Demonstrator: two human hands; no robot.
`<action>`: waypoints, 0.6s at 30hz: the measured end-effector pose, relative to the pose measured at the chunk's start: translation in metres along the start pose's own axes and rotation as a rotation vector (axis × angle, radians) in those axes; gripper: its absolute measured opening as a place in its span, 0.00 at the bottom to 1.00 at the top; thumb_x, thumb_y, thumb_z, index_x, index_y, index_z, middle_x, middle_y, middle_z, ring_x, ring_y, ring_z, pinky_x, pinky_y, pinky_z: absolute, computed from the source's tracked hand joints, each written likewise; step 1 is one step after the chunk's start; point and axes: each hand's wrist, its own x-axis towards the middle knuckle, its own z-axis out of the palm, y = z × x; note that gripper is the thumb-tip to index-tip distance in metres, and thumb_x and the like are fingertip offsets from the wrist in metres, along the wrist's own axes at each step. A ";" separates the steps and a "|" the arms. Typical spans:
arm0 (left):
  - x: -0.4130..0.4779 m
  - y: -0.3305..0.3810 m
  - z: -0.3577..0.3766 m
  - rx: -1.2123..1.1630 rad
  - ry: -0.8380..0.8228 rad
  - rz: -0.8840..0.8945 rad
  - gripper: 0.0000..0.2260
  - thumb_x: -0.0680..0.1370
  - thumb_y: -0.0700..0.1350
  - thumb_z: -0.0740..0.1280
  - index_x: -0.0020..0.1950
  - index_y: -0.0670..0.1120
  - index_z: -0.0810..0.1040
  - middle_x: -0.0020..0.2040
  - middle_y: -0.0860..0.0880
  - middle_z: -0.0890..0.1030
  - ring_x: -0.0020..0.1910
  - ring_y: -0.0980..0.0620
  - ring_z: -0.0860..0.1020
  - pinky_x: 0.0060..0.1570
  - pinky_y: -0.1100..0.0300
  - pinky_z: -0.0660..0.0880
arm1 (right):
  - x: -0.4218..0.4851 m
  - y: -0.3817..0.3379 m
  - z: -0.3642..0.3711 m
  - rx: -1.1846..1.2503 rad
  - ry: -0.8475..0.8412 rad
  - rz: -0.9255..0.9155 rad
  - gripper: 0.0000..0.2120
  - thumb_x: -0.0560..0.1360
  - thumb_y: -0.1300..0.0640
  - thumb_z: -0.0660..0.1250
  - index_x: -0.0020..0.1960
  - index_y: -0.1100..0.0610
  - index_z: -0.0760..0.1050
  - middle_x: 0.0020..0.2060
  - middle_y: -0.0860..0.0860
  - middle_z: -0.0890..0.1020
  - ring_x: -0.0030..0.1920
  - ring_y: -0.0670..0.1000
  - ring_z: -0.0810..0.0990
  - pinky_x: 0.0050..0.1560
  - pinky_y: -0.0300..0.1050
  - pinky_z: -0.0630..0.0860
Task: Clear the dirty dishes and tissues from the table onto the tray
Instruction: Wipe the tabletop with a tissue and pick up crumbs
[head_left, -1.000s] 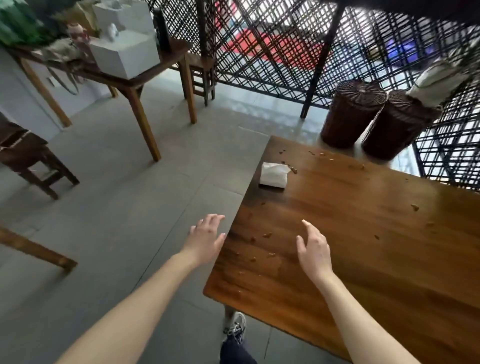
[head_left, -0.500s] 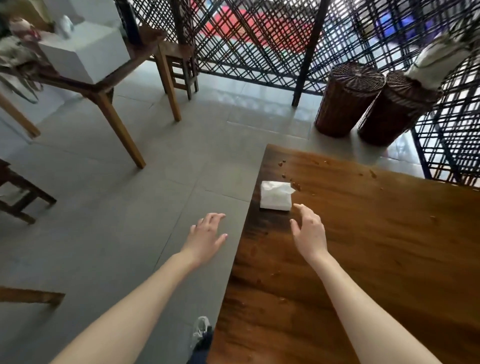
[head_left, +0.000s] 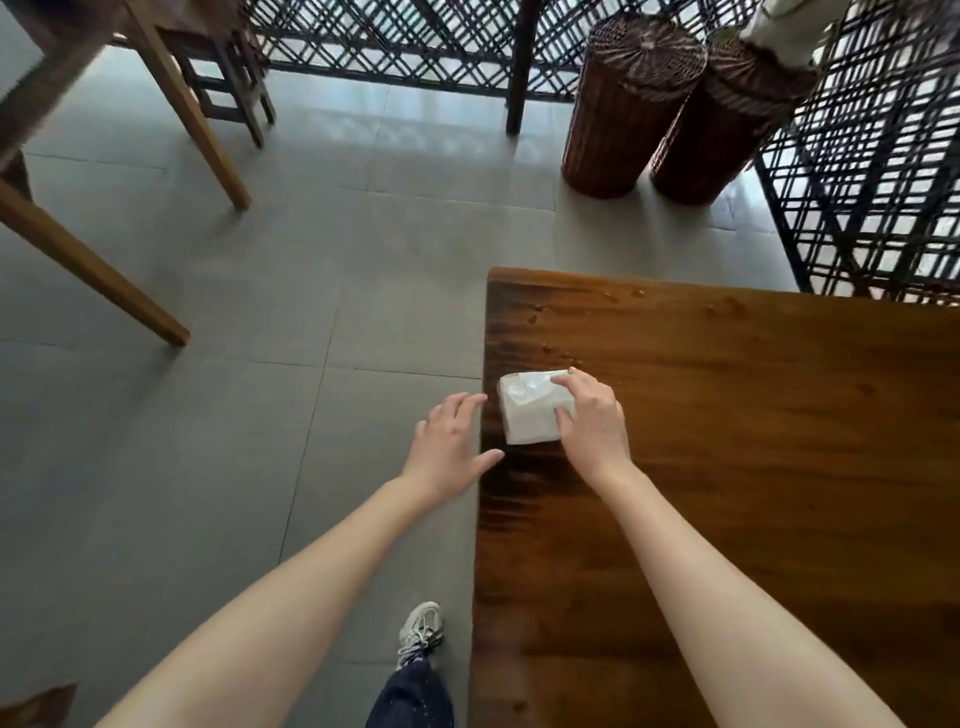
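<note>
White pack: a soft tissue packet (head_left: 530, 413) in clear film lies on the wooden table (head_left: 753, 467), close to its left edge and nearer the far-left corner than the near one.
Right hand: the right hand (head_left: 592, 415) sits on the packet's right side, fingertips over the far edge and thumb against the near side, closing on it (the packet looks flat on the wood, not lifted).
Left hand: the left hand (head_left: 452, 447) is spread and empty, hanging just off the table's left edge, with the fingertips and thumb at the edge.
Step in hand: securing the tissue packet, as I judge it, so it can go to the tray.
Tray: none in view, so its direction cannot be told from here.
How to do it well: pinch across the packet's short width rather than pressing down; the film is likely slippery and the pack will squash, so a firm but shallow squeeze should do.
Left hand's use: it could cup under the edge if the packet is slid off the side.
Crumbs: small brown crumbs (head_left: 558, 351) dot the wood beyond the packet toward the far edge; lifting straight up avoids dragging them.
Still to clear: no dishes show on the visible part of the table.
</note>
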 end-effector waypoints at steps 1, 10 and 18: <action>0.009 -0.001 0.003 0.007 -0.011 0.017 0.33 0.73 0.57 0.69 0.74 0.50 0.61 0.71 0.50 0.64 0.69 0.48 0.65 0.65 0.50 0.64 | 0.005 0.000 0.005 -0.006 -0.002 0.012 0.18 0.76 0.63 0.66 0.65 0.54 0.74 0.68 0.53 0.73 0.68 0.53 0.69 0.70 0.50 0.62; 0.053 -0.013 0.030 -0.003 -0.084 0.093 0.41 0.69 0.62 0.71 0.76 0.57 0.55 0.74 0.48 0.62 0.72 0.46 0.62 0.68 0.49 0.61 | 0.015 0.005 0.018 -0.008 0.077 0.039 0.08 0.75 0.61 0.68 0.53 0.57 0.80 0.62 0.53 0.77 0.65 0.52 0.72 0.63 0.44 0.63; 0.065 -0.018 0.037 0.025 -0.095 0.102 0.37 0.67 0.63 0.71 0.72 0.57 0.60 0.74 0.50 0.62 0.72 0.46 0.62 0.68 0.47 0.60 | 0.008 -0.020 -0.014 0.118 0.176 0.003 0.06 0.74 0.63 0.69 0.50 0.58 0.79 0.58 0.53 0.80 0.61 0.51 0.75 0.63 0.50 0.70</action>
